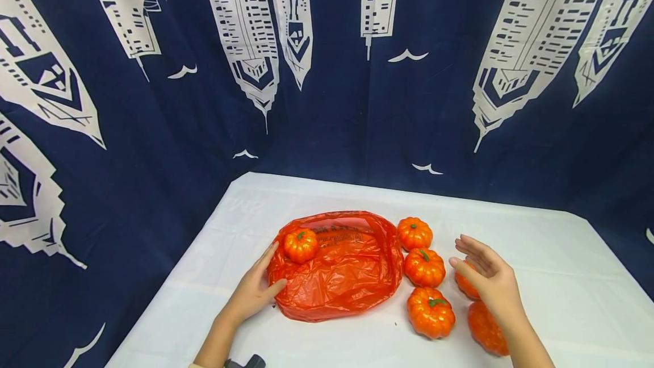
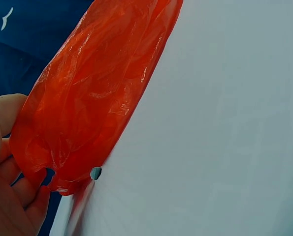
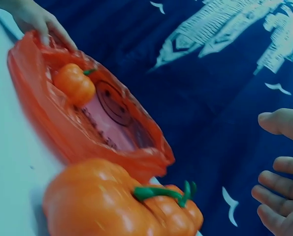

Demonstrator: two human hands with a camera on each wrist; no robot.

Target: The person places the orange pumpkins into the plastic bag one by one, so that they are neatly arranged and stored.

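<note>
A red plastic bag [image 1: 337, 283] lies with its mouth wide on the white table. One small orange pumpkin [image 1: 301, 245] with a green stem sits inside it at the left. My left hand [image 1: 255, 288] holds the bag's left end, thumb on one side and fingers on the other, as the left wrist view also shows. My right hand [image 1: 487, 277] is empty, its fingers spread and loosely bent, above the pumpkins on the right. It partly hides two of them, an upper pumpkin [image 1: 466, 280] and a lower pumpkin [image 1: 487, 328].
Three more pumpkins stand in a column along the bag's right side: a far pumpkin [image 1: 414, 234], a middle pumpkin [image 1: 424, 267] and a near pumpkin [image 1: 431, 312]. Behind the white table [image 1: 557, 277] hangs a navy curtain [image 1: 337, 129] printed with white buildings and birds.
</note>
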